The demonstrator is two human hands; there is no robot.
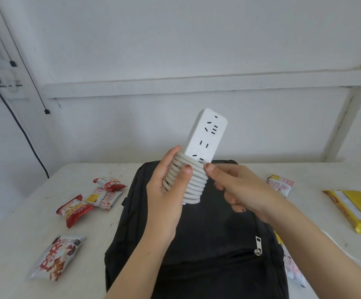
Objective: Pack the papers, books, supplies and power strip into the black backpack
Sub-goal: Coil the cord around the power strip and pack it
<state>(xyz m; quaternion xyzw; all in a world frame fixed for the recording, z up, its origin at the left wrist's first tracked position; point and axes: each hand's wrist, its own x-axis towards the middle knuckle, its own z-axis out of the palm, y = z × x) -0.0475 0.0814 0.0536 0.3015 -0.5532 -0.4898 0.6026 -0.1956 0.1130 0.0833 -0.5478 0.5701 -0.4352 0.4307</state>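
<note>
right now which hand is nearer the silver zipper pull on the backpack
Right. The right hand is up and slightly left of the zipper pull, its forearm passing just beside it. The left hand grips the power strip farther to the left.

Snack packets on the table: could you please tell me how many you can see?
7: four left of the backpack at; three on its right at. Others may be hidden.

Bright, even, soft light with faint shadows; sharp centre, wide-angle bending at the edges.
</note>
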